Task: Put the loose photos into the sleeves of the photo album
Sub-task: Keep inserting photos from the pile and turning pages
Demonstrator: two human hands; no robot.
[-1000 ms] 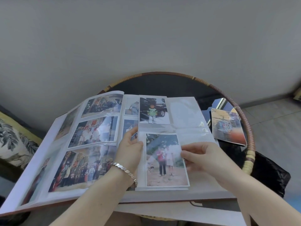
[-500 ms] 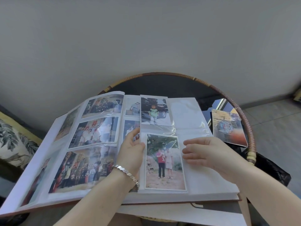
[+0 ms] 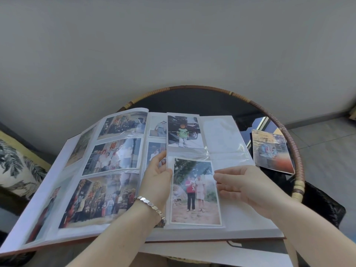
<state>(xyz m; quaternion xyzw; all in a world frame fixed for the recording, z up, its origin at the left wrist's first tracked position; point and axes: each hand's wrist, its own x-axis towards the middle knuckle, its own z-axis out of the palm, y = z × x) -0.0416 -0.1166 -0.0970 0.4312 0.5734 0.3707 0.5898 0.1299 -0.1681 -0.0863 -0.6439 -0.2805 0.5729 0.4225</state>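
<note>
Now the right hand (image 3: 244, 186) lies flat, no longer pinching the photo (image 3: 195, 191).

Photo (image 3: 195, 191) now inside sleeve (image 3: 189, 154)

Bare tabletop (image 3: 192, 101) is left behind the album (image 3: 115, 189), hemmed by the woven rim (image 3: 289, 135). Passage rightward is narrowed by the photo stack (image 3: 271, 151); the upper right sleeve (image 3: 219, 135) is unfilled.

bare forearms, no sleeves; a silver link bracelet (image 3: 152, 206) circles the left wrist.
</note>
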